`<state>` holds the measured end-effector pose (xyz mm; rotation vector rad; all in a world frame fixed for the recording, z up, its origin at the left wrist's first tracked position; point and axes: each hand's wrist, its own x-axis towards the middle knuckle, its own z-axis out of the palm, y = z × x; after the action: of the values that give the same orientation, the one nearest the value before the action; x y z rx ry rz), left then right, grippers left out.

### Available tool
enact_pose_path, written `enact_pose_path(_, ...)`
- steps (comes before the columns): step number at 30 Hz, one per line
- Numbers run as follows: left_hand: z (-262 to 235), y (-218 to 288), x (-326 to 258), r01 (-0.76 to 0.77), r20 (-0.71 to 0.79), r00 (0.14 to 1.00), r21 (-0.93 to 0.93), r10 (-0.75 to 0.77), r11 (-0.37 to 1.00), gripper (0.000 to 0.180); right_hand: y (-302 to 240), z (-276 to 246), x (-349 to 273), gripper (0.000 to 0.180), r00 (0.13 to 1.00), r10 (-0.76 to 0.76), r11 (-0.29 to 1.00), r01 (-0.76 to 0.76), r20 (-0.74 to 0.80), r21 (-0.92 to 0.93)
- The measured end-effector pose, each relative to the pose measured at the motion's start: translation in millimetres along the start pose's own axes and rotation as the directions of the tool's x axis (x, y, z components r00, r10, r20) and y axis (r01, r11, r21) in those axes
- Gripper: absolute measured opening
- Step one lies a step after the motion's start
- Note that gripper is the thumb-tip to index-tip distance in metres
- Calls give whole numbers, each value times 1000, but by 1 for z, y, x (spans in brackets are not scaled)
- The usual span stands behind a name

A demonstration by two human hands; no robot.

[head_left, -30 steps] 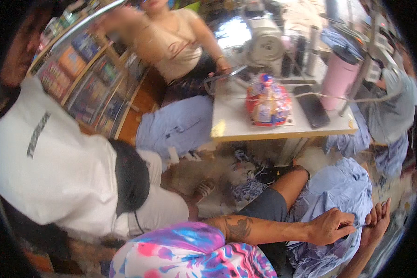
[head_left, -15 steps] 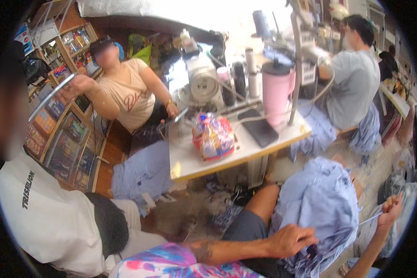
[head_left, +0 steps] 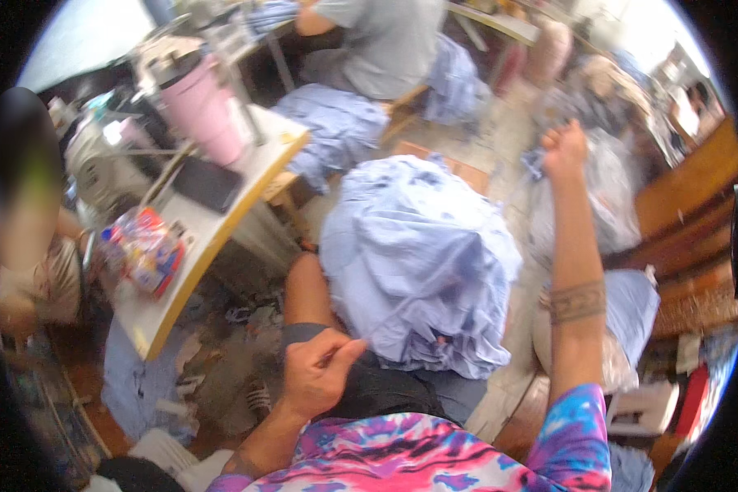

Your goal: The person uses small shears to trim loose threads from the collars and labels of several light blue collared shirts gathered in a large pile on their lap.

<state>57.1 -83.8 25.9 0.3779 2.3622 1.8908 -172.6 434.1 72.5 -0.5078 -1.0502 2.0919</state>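
A large heap of light blue cloth (head_left: 418,254) lies across my lap and beyond my knees. My left hand (head_left: 320,373) hovers over my thigh at the heap's near left edge, its thumb and fingers pinched together; whatever may be between them is too small to see. Stretched far forward on the right, my right hand (head_left: 564,152) is closed and raised apart from the heap. A small bit of blue cloth (head_left: 535,164) shows beside it, but blur hides whether the fingers hold it.
A yellow-edged table (head_left: 197,262) at left carries a pink tumbler (head_left: 201,107), a black phone (head_left: 207,184) and a colourful plastic bag (head_left: 148,250). A person in grey (head_left: 389,45) sits ahead near more blue cloth (head_left: 332,123). Clear plastic sacks (head_left: 599,197) and a white stool (head_left: 644,408) stand right.
My view has swung to the right. The right hand, which held a thin light blue strip, has reached farther forward. My left hand has moved off the cloth heap toward my thigh.
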Motion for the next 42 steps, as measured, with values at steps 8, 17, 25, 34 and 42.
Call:
enact_pose_path(8,-26,-7,-7,5,46,999,-11,-5,1000,18,-43,-44,31,34,901,-283,958,255,-328,-127)
enact_pose_path(17,-126,-71,-25,167,-137,975,-54,-173,984,22,-110,-65,78,43,685,-516,856,402,-514,-324)
enact_pose_path(25,-61,-27,21,171,-5,985,53,-170,984,13,-100,-15,-19,39,989,-43,981,68,139,-180)
enact_pose_path(34,94,75,134,-53,272,948,-371,163,927,44,-144,117,-189,39,745,77,991,14,662,-131)
enact_pose_path(42,86,101,151,129,393,913,-542,114,830,31,-138,84,-212,48,445,146,421,780,884,-462)
